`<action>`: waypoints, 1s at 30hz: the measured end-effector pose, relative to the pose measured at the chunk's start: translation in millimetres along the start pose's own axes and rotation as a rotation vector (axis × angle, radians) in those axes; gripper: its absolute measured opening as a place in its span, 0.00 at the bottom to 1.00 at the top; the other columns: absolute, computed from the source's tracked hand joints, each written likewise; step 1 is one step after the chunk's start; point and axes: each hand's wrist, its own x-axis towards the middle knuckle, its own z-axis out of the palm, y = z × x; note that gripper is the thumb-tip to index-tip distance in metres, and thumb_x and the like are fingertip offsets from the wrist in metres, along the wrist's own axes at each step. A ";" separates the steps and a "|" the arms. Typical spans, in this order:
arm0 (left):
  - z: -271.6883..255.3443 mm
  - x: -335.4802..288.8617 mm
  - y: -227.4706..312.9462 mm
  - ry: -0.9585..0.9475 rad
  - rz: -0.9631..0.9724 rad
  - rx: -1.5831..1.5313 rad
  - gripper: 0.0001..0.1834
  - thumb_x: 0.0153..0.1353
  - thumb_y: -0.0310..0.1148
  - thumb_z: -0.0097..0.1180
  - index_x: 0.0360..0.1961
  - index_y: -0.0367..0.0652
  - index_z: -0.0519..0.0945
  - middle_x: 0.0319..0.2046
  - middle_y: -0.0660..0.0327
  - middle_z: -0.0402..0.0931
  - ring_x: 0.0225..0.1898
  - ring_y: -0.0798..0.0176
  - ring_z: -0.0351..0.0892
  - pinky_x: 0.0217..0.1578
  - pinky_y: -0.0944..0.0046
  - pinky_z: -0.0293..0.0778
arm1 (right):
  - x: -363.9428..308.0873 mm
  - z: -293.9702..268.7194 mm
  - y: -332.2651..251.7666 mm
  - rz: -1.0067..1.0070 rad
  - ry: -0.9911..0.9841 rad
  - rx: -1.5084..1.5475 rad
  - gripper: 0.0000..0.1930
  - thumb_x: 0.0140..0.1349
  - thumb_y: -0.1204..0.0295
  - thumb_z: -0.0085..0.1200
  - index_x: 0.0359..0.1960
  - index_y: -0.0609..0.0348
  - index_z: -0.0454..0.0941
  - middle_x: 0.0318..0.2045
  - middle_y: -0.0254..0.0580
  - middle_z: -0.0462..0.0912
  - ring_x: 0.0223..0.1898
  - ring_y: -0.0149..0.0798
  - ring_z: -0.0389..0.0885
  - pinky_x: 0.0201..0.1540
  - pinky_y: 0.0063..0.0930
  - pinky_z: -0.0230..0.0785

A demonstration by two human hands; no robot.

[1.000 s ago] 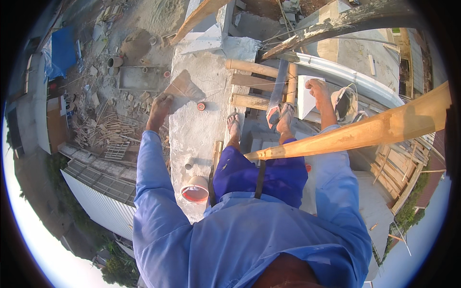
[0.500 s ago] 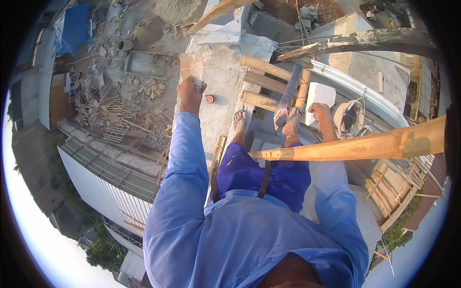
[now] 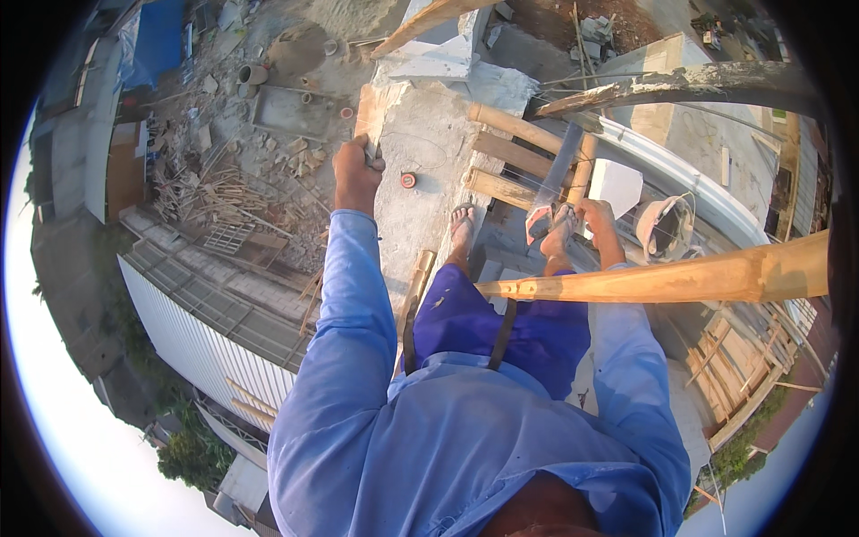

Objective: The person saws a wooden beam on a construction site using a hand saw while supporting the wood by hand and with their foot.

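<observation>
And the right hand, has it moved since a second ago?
Yes, toward the body: the right hand was well beyond the long tool's red handle in the view; now it is about level with it.

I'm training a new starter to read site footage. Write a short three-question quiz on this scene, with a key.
1. Which is nearer the small red round item: the left hand or the right hand?
2. True or false: in the picture, the pale bucket is to the right of the white block.
3. The red handle of the saw is closest to:
A. the left foot
B. the right foot
C. the bucket

Key: 1. The left hand. 2. True. 3. B.
</observation>
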 end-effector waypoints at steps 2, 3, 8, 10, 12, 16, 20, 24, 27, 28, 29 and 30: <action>4.6 -5.3 -5.6 0.019 0.021 -0.052 0.06 0.58 0.27 0.48 0.32 0.35 0.69 0.23 0.57 0.69 0.20 0.61 0.69 0.14 0.64 0.60 | -16.5 1.7 -4.3 0.041 -0.014 0.109 0.10 0.50 0.68 0.50 0.26 0.62 0.80 0.21 0.41 0.78 0.23 0.32 0.73 0.28 0.28 0.65; 7.6 -7.1 -7.3 0.028 0.036 -0.070 0.06 0.58 0.27 0.49 0.32 0.35 0.70 0.24 0.56 0.69 0.20 0.61 0.69 0.14 0.63 0.61 | -16.9 2.9 3.5 0.044 -0.007 0.232 0.10 0.51 0.68 0.50 0.27 0.62 0.79 0.22 0.40 0.78 0.24 0.32 0.72 0.28 0.27 0.65; 30.6 -5.2 -25.5 0.090 0.150 -0.049 0.06 0.55 0.26 0.50 0.32 0.35 0.70 0.27 0.55 0.71 0.23 0.58 0.72 0.17 0.59 0.66 | -20.4 2.0 17.2 -0.042 -0.117 0.664 0.08 0.55 0.69 0.50 0.27 0.61 0.76 0.26 0.38 0.78 0.26 0.29 0.70 0.32 0.24 0.64; 41.6 -1.2 -38.1 0.099 0.159 -0.074 0.06 0.54 0.25 0.50 0.32 0.34 0.71 0.28 0.54 0.71 0.24 0.58 0.73 0.18 0.57 0.68 | -23.7 5.5 9.4 -0.100 -0.210 0.723 0.07 0.55 0.70 0.50 0.23 0.59 0.73 0.26 0.39 0.78 0.28 0.29 0.70 0.33 0.23 0.64; 12.5 44.3 -74.3 -0.026 0.399 0.233 0.06 0.54 0.25 0.50 0.32 0.34 0.70 0.29 0.53 0.71 0.25 0.58 0.73 0.18 0.57 0.68 | -34.8 21.1 -13.4 -0.168 -0.304 0.736 0.08 0.56 0.71 0.49 0.22 0.59 0.72 0.26 0.39 0.78 0.29 0.30 0.71 0.35 0.24 0.63; 76.4 -11.0 -74.2 0.047 -0.078 -0.201 0.05 0.55 0.24 0.50 0.33 0.35 0.69 0.26 0.54 0.70 0.23 0.60 0.72 0.18 0.59 0.68 | -31.0 30.4 -14.8 -0.248 -0.306 0.746 0.08 0.57 0.72 0.50 0.22 0.61 0.72 0.28 0.42 0.79 0.29 0.32 0.71 0.37 0.26 0.63; 62.5 -36.8 -73.2 -0.180 -0.141 -0.047 0.04 0.59 0.28 0.46 0.32 0.39 0.69 0.19 0.59 0.67 0.19 0.64 0.68 0.15 0.67 0.63 | -14.6 17.7 -9.4 -0.291 -0.219 0.591 0.08 0.57 0.69 0.51 0.25 0.62 0.74 0.28 0.41 0.79 0.30 0.33 0.73 0.39 0.25 0.65; 36.9 -60.9 -59.1 -0.395 -0.230 0.032 0.09 0.61 0.33 0.41 0.34 0.38 0.69 0.17 0.63 0.65 0.15 0.68 0.62 0.11 0.71 0.54 | 6.0 10.3 -12.6 -0.157 -0.128 0.520 0.10 0.56 0.68 0.53 0.28 0.63 0.77 0.26 0.37 0.76 0.30 0.30 0.73 0.36 0.24 0.65; 29.2 -90.2 -45.7 -0.531 -0.201 0.089 0.21 0.63 0.43 0.38 0.43 0.34 0.69 0.12 0.68 0.56 0.11 0.72 0.54 0.09 0.71 0.49 | 16.9 9.7 -17.3 -0.179 -0.137 0.481 0.11 0.55 0.66 0.51 0.30 0.63 0.78 0.25 0.33 0.75 0.26 0.26 0.68 0.32 0.20 0.63; 24.1 -96.4 -43.0 -0.588 -0.203 0.083 0.23 0.63 0.45 0.38 0.46 0.33 0.69 0.12 0.68 0.56 0.11 0.72 0.54 0.09 0.71 0.49 | 13.9 14.3 -19.5 -0.233 -0.140 0.442 0.12 0.55 0.66 0.51 0.30 0.63 0.79 0.25 0.34 0.76 0.27 0.27 0.70 0.33 0.21 0.63; 22.3 -105.3 -44.1 -0.616 -0.192 0.055 0.32 0.63 0.51 0.38 0.55 0.30 0.65 0.11 0.69 0.54 0.11 0.72 0.54 0.10 0.71 0.51 | 8.3 17.9 -28.3 -0.290 -0.143 0.398 0.12 0.55 0.65 0.50 0.30 0.63 0.79 0.26 0.35 0.77 0.29 0.28 0.72 0.33 0.22 0.63; 19.2 -107.5 -47.2 -0.722 -0.179 -0.030 0.34 0.62 0.52 0.39 0.56 0.30 0.63 0.11 0.69 0.55 0.11 0.72 0.55 0.11 0.71 0.51 | 5.7 22.1 -31.4 -0.347 -0.145 0.354 0.13 0.55 0.65 0.49 0.31 0.62 0.80 0.27 0.36 0.77 0.30 0.29 0.73 0.34 0.23 0.64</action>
